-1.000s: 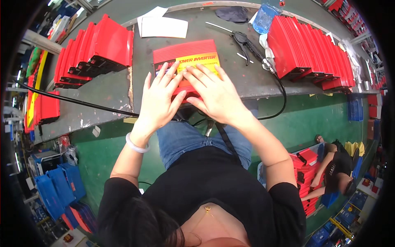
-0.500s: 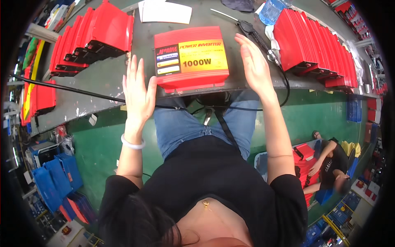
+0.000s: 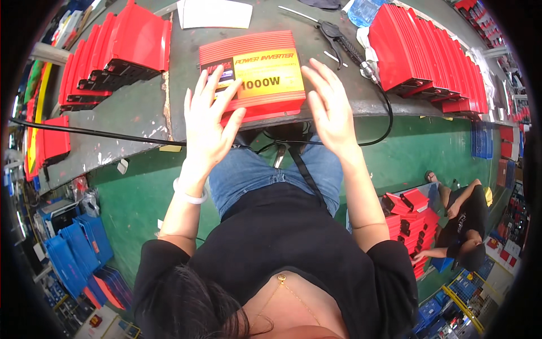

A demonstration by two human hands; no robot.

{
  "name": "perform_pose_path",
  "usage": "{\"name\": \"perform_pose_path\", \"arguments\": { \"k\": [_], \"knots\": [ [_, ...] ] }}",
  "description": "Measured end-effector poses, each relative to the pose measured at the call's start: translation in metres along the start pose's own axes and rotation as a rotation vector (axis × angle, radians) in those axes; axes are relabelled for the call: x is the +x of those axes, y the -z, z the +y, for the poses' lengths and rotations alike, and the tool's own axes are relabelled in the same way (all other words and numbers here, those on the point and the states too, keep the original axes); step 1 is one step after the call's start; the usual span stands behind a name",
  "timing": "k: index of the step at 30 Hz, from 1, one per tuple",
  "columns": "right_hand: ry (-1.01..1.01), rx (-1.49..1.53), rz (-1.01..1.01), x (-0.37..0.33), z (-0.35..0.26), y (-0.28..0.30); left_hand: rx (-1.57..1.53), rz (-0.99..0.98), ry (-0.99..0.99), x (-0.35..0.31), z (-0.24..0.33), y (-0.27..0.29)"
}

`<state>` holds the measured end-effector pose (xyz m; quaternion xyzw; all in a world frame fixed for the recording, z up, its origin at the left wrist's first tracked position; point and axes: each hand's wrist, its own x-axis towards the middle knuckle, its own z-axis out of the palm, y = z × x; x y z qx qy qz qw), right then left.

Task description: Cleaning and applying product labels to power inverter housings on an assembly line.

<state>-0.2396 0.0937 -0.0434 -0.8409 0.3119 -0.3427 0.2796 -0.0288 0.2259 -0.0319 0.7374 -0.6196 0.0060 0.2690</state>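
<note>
A red power inverter (image 3: pixel 271 70) with ribbed sides and a yellow-and-black label lies at the near edge of the workbench in front of me. Over its left near corner spreads my left hand (image 3: pixel 210 116), fingers apart, hiding part of the label; whether the fingertips touch it I cannot tell. My right hand (image 3: pixel 332 110) is beside the inverter's right side, fingers stretched out and holding nothing. An air blow gun (image 3: pixel 333 34) with a long thin nozzle rests on the bench beyond my right hand. Its black hose (image 3: pixel 389 113) loops over the bench edge.
Rows of red inverter housings stand at the left (image 3: pixel 121 48) and right (image 3: pixel 420 56) of the dark workbench (image 3: pixel 130 107). White paper (image 3: pixel 214 14) and a clear blue bottle (image 3: pixel 364 12) are at the back. Behind on the right, a co-worker (image 3: pixel 466 226) sits by stacked red housings (image 3: pixel 409 226).
My left hand has moved right, from beside the inverter to over its left near part. My right hand has come slightly lower and left. The co-worker has shifted position.
</note>
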Motion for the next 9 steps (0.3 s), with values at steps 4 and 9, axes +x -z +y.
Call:
{"name": "perform_pose_path", "arguments": {
  "k": [4,9],
  "knots": [
    [0.165,-0.314,-0.047,-0.009,-0.002,-0.004,0.025,0.013,-0.035,0.007,0.003,0.001],
    [0.169,-0.257,0.159,-0.009,0.018,-0.01,-0.078,-0.023,-0.337,0.045,0.015,-0.04]
  ]
}}
